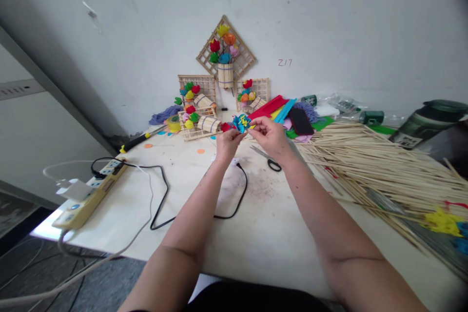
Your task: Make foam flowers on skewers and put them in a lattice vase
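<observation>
A blue craft flower with a yellow centre (241, 122) is held up over the middle of the table. My left hand (229, 143) is closed on it from below and the left. At its right side, my right hand (268, 135) pinches a small yellow piece (252, 127) by the flower's edge; whether that piece is joined to the flower I cannot tell. Below my right hand lie scissors with black handles (273, 165). Behind the flower, stick lattice panels with bright flowers and small stick baskets (225, 75) lean by the wall.
A heap of thin wooden sticks (380, 156) covers the right side, near a dark thermos (427, 122). A phone (301, 122) lies by coloured sheets (268, 106). On the left, a power strip (89, 200) feeds a black cable (161, 204) across the table. Yellow tape (174, 124) sits behind.
</observation>
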### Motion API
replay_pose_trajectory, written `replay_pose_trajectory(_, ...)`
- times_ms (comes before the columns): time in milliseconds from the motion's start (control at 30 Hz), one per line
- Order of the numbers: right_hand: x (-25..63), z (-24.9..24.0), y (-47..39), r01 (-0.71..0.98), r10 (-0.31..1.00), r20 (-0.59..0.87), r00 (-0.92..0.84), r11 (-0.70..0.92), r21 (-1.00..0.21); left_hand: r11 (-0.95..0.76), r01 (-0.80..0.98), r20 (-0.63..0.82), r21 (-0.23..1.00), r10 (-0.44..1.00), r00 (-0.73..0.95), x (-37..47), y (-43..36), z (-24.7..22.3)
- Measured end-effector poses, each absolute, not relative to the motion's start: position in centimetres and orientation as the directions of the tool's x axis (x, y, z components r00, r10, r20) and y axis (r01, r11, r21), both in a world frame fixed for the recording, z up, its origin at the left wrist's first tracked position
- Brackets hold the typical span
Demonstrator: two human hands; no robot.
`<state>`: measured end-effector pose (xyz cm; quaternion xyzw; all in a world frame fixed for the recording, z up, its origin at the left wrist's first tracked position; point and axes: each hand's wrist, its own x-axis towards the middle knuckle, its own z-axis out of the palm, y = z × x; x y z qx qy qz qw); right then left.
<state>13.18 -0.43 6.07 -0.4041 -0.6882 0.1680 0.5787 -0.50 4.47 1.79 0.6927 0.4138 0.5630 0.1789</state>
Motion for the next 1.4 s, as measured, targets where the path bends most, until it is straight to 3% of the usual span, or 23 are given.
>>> replay_pose_trajectory(133, 13.6, 6.1, -0.2, 0.438, 0.734, 0.679, -0.004, 0.612, -0.659, -0.598, 0.349, 0.618, 0.721, 0.783, 0.063, -0.5, 4.5, 1.7)
replay_pose_trajectory(600, 13.7, 6.1, -0.2, 0.451, 0.751, 0.660, -0.018, 0.596, -0.665, -0.562, 0.336, 0.563, 0.756, 0.820, 0.106, -0.2, 5.2, 0.7)
replay_pose_trajectory(867, 13.5, 6.3, -0.6, 0.516, 0.721, 0.692, -0.029, 0.604, -0.608, -0.555, 0.317, 0.554, 0.769, 0.826, 0.104, -0.2, 5.3, 0.6)
replay_pose_trajectory(1133, 13.3, 6.2, -0.8, 0.596, 0.692, 0.722, -0.018, 0.587, -0.548, -0.559, 0.333, 0.566, 0.760, 0.820, 0.085, -0.2, 5.2, 0.7)
replay_pose_trajectory(1400, 13.6, 6.3, -1.2, 0.538, 0.634, 0.773, -0.029, 0.661, -0.522, -0.573, 0.294, 0.602, 0.765, 0.798, -0.012, -0.5, 5.5, 0.6)
